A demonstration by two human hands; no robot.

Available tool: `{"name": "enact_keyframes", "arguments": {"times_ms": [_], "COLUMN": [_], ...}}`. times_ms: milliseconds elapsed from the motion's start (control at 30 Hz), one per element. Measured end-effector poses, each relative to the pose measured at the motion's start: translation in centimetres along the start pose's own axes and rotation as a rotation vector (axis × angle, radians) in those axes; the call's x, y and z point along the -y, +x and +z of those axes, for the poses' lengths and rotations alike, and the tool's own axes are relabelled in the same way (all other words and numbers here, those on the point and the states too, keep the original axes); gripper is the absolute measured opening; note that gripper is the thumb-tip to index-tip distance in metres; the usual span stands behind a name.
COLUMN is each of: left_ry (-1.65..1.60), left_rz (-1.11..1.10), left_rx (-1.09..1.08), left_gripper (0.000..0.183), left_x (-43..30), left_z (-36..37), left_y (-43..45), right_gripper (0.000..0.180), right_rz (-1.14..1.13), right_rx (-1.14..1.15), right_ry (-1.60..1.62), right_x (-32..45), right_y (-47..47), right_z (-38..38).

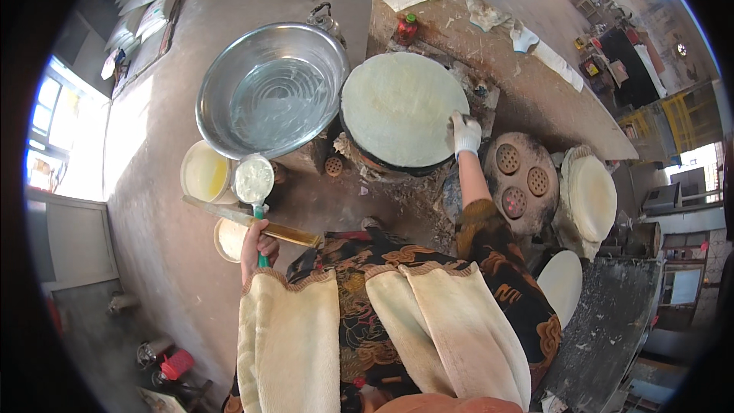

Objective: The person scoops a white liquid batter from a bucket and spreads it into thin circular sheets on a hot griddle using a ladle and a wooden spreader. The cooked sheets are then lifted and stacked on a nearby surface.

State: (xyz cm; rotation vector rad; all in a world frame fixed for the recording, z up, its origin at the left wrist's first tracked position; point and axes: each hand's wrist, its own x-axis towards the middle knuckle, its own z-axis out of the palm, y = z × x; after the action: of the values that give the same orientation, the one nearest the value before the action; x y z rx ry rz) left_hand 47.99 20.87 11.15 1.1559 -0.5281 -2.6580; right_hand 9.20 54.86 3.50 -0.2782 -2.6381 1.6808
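Note:
My left hand (255, 248) grips the green handle of a ladle (254, 179) whose bowl holds pale batter. A flat scraper (291, 234), apparently bamboo, lies crosswise in the same grasp. In a white glove, my right hand (468, 133) pinches or touches the right edge of a thin, round, pale pancake (404, 106). The pancake covers nearly all of a black round griddle (413, 171); whether its edge is lifted cannot be told. Left of the griddle is a large metal basin (221, 86) with translucent liquid or batter inside.
Below the basin stand a tub with yellowish liquid (192, 175) and a tub of pale matter (227, 239). To the right are a stove top with round coal briquettes (524, 152), one glowing, and a stack of pancakes (593, 201). A red jar (406, 30) stands behind the griddle.

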Motion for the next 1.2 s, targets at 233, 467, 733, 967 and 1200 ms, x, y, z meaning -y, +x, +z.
{"name": "enact_keyframes", "arguments": {"times_ms": [233,467,733,967,1200], "left_ry": [-0.136,-0.151,-0.209,-0.181,-0.134], "left_rz": [0.103,0.206,0.24,0.259,0.228], "left_rx": [-0.145,-0.317,-0.326,-0.356,-0.351], "left_gripper": [0.024,0.024,0.021,0.018,0.022], "left_x": [1.4,3.0,4.3,4.6,4.9], "left_z": [3.0,4.1,3.1,4.2,4.0], "left_y": [-1.2,-3.1,-3.7,-4.3,-4.8], "right_gripper": [0.033,0.062,0.071,0.049,0.048], "right_rz": [-0.395,-0.279,-0.39,-0.335,-0.319], "right_rx": [0.007,0.32,0.445,0.382,0.479], "right_ry": [-0.662,-1.044,-1.047,-1.036,-0.759], "right_x": [4.5,8.7,9.4,7.5,7.7], "right_y": [11.7,15.5,17.0,19.9,20.5], "right_z": [4.1,6.8,6.9,7.4,4.6]}}
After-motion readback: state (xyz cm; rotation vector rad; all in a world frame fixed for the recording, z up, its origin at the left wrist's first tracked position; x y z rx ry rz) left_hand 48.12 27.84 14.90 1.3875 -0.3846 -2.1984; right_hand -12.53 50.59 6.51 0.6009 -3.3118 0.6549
